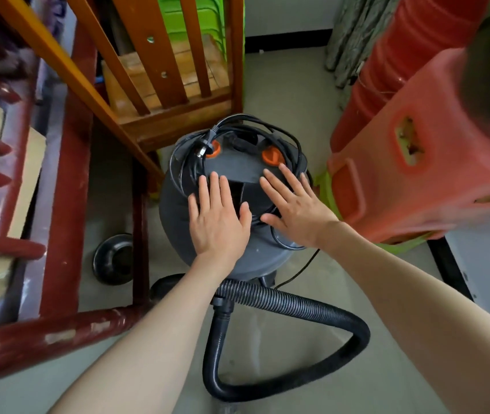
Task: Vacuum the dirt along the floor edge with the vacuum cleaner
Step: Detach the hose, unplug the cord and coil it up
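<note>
Vacuum cleaner: a round dark-grey plastic canister vacuum cleaner point(208, 234) stands on the pale grey floor point(312, 369) at the middle of the view, between the furniture on the left and the stools on the right.
Controls: two orange round knobs point(271, 155) sit on the top of the canister, on its far side.
Power cord: a black power cord point(279, 138) lies coiled on the lid, its plug resting beside the left knob.
Hose: a black ribbed flexible hose point(297, 306) leaves the near side of the canister and loops across the floor toward the viewer.
Left hand: the left hand point(218, 216) lies palm-down on the lid, fingers straight and spread, gripping nothing.
Right hand: the right hand point(293, 204) lies palm-down just beside it, fingers spread, fingertips near the right knob; nothing is gripped.
Left surroundings: a dark red wooden frame point(67, 189) and an orange-brown slatted wooden chair point(172, 94) stand close to the canister.
Right surroundings: a stack of red plastic stools point(387, 162) stands just beside the canister.
Floor item: a black round plastic part point(114, 258) lies under the red frame.
</note>
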